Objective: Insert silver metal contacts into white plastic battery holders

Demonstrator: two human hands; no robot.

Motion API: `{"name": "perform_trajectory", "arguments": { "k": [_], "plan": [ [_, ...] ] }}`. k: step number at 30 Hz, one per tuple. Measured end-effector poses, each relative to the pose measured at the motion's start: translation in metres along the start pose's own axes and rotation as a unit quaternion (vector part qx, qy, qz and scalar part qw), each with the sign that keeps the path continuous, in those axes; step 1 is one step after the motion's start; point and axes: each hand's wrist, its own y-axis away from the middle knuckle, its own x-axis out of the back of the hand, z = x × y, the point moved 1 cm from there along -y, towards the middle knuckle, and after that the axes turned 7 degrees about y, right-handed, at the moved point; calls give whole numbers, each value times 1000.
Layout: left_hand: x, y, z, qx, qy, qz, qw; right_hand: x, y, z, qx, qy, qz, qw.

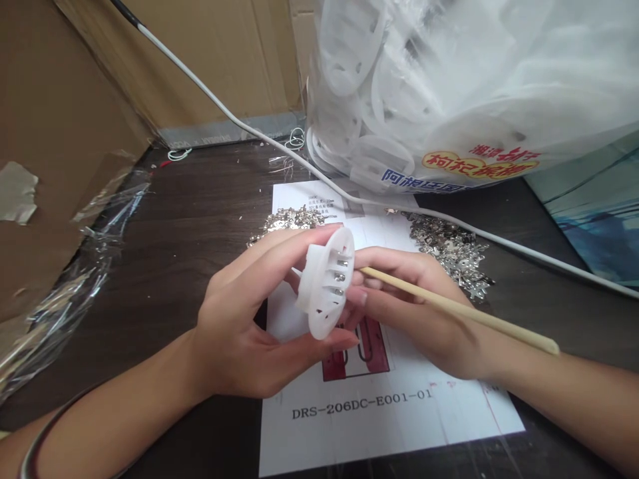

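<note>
A white oval plastic part (327, 293) with slots is tilted on edge in front of me. My left hand (254, 313) grips it from the left, thumb below and fingers above. Small shiny metal pieces sit in several of its slots. Against its right side, my right hand (404, 293) has its fingers bent, with a thin wooden stick (464, 309) held in them. The stick slants back over the wrist, and its front end is near the plastic part. Where exactly that tip lies is hidden by the fingers.
Beneath my hands lies a printed sheet (349, 426). Piles of small metal pieces lie at left (287, 219) and right (452, 249). A clear bag of white plastic parts (399, 86) stands behind. A white cable (249, 130) crosses the table. Cardboard (224, 60) borders the back.
</note>
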Motion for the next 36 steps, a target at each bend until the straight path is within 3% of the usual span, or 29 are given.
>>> {"name": "perform_trajectory", "arguments": {
  "k": [5, 17, 36],
  "plan": [
    [3, 1, 3, -25, -89, 1, 996, 1, 1, -1, -32, -7, -4, 999],
    [0, 2, 1, -42, -99, 8, 994, -1, 3, 0, -36, 8, 0, 999],
    [6, -10, 6, 52, -140, -46, 988, 2, 1, -4, -30, 39, -10, 999]
  ]
}}
